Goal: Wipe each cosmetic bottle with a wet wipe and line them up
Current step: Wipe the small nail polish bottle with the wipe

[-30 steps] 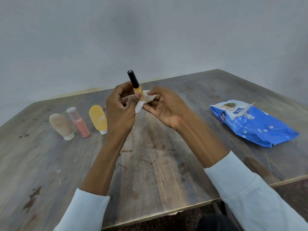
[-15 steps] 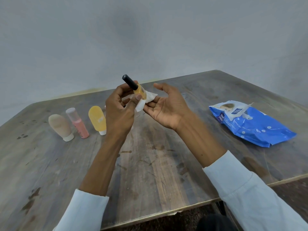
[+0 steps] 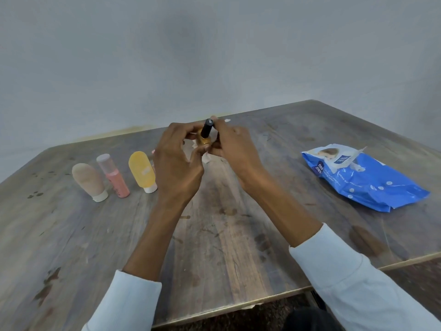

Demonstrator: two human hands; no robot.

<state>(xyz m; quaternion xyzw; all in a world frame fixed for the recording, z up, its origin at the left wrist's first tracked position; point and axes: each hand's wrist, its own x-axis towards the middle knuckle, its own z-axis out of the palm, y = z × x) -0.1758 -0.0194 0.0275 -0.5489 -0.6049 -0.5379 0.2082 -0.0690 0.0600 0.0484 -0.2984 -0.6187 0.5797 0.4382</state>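
Both hands, left [image 3: 177, 163] and right [image 3: 235, 151], together clasp the small yellow bottle [image 3: 204, 137] and wipe [image 3: 207, 158].

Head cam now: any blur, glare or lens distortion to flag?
Head view: wide-angle bowing, the table edges splay outward; light is soft and even, shadows faint, no hard glare beyond a mild sheen on the blue wipes pack; left hand and right hand look slightly soft around the small yellow bottle; the wall is featureless.

Pink item [image 3: 153, 152] mostly hidden behind left hand [image 3: 176, 168]; wipe [image 3: 207, 158] mostly covered.
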